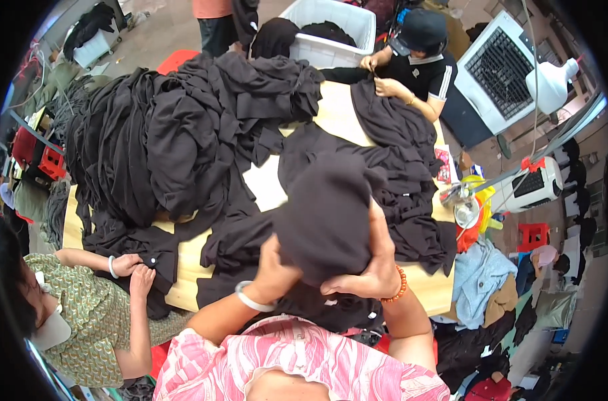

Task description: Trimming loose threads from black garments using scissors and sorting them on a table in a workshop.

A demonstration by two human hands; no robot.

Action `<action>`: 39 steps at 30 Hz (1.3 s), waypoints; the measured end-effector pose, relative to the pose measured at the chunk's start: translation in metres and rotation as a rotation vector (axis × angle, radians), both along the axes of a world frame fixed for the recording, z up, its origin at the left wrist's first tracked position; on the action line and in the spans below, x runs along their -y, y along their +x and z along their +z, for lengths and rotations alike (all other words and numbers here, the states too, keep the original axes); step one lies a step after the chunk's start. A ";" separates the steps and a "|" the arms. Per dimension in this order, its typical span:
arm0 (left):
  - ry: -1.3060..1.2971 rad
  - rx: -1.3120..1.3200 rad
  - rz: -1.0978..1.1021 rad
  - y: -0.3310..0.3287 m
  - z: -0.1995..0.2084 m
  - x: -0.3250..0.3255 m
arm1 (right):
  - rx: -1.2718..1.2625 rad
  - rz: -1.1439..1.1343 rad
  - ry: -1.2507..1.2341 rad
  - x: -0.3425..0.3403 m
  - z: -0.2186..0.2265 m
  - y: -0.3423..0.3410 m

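A dark charcoal garment [327, 214] is raised close in front of me above the table, bunched into a rounded shape. My left hand [276, 271] grips its lower left side, with most fingers hidden behind the cloth. My right hand [376, 260] is wrapped round its right side, the thumb lying across the lower edge. Beneath it, more dark garments [237, 247] lie spread on the pale wooden table [190, 281]. What part of the garment I hold cannot be made out.
A large heap of dark garments [163, 140] covers the table's left side. Co-workers handle dark cloth at the left [127, 267] and far right [387, 83]. Beyond the table stand a white bin [337, 53] and an air cooler [498, 67]. Blue-grey cloth [481, 277] hangs at the right corner.
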State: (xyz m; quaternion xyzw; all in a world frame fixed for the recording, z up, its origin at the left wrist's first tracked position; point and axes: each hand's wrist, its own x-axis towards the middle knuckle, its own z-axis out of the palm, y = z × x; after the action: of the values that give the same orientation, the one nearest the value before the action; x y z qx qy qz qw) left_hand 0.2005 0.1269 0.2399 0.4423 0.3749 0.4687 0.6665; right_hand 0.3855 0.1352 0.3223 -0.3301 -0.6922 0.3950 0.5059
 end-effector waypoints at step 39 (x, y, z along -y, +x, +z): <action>0.281 -1.148 0.360 -0.176 -0.163 0.003 | 0.426 -0.233 -0.471 -0.021 -0.219 0.023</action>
State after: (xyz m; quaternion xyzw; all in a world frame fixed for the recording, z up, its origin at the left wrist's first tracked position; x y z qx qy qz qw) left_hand 0.0245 0.1235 0.0771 0.6373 0.6772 0.3057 0.2044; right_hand 0.4087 0.1563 0.1028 -0.5898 -0.6298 0.4057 0.3014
